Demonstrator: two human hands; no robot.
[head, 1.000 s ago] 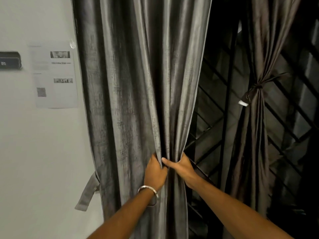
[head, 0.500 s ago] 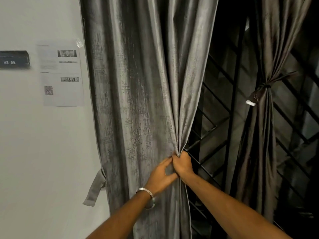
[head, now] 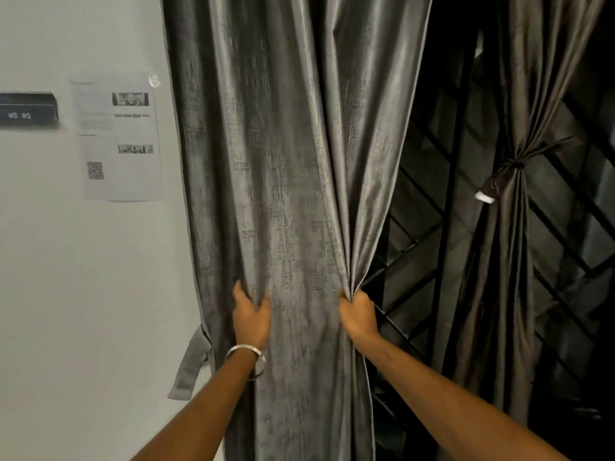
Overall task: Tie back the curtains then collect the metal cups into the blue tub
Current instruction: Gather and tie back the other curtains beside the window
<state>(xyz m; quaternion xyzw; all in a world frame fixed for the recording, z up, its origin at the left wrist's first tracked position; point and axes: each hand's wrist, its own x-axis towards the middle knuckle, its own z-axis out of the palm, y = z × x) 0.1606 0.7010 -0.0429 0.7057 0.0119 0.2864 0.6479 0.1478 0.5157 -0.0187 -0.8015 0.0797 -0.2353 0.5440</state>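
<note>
Your right hand (head: 357,314) has a tight grip on the bunched edge of the long grey woven curtain (head: 286,181), fingers curled round the folds. Your left hand (head: 250,316) grips the same cloth nearer the wall w/ curled fingers. Grey fabric tie-back strap (head: 189,367) hangs loose at the curtain's left edge. The dark brown curtain (head: 509,261) on the right is already knotted.

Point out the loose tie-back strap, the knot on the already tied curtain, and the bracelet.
Loose tie-back strap (head: 189,371), head view: middle of the hanging grey band.
Knot on the tied curtain (head: 511,168), head view: where the fabric is cinched.
Bracelet (head: 244,349), head view: top of the metal band on the left wrist.
</note>
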